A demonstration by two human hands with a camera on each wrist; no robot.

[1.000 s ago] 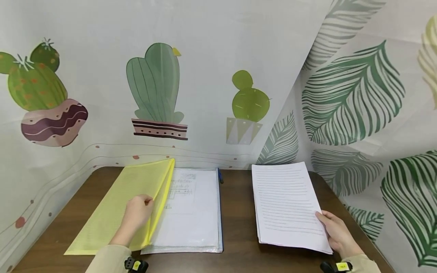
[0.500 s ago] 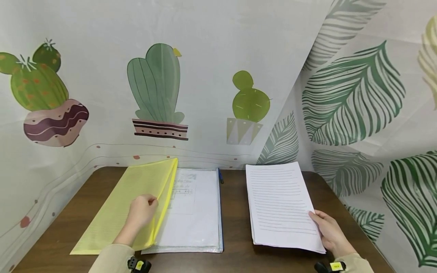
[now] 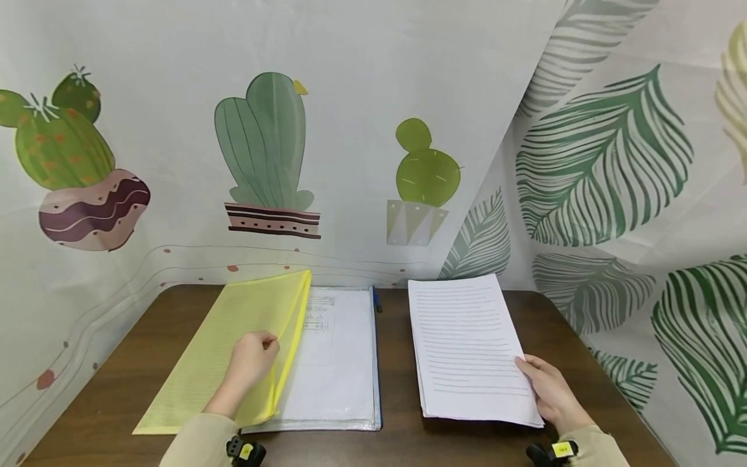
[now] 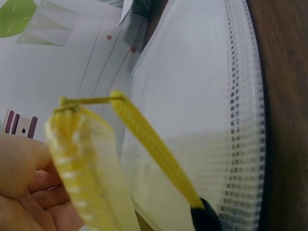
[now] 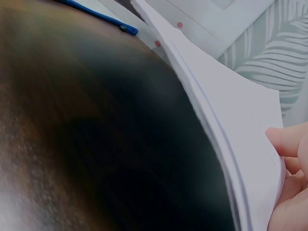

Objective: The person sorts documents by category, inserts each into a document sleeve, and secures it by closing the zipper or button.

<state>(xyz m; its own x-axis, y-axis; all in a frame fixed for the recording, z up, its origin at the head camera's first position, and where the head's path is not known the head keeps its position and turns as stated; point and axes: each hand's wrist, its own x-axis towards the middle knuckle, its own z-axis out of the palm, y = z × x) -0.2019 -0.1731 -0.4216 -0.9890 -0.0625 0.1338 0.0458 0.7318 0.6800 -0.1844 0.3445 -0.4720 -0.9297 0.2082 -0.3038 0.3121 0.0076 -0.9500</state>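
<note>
My left hand [image 3: 252, 362] pinches the open edge of a yellow mesh zipper pouch [image 3: 218, 350], holding one side of its mouth apart from the other. In the left wrist view, the pouch's zipper edge [image 4: 74, 163] stands beside the curled fingers, and a yellow zipper-pull cord [image 4: 156, 151] dangles from it. On the right, a stack of lined white paper [image 3: 467, 344] is held at its right edge by my right hand [image 3: 551, 392], thumb on top and fingers underneath. The right wrist view shows the stack's edge [image 5: 216, 130] raised over the table.
Under the yellow pouch lies a clear zipper pouch [image 3: 344, 383] with printed sheets inside and a blue zipper edge; its pull [image 3: 378, 302] sticks out at the back. The brown wooden table [image 3: 403, 389] ends against a curtain [image 3: 350, 130] printed with cacti and leaves.
The paper stack and my right hand have shifted left. My left hand has drawn the yellow pouch to the right, farther over the clear pouch.
</note>
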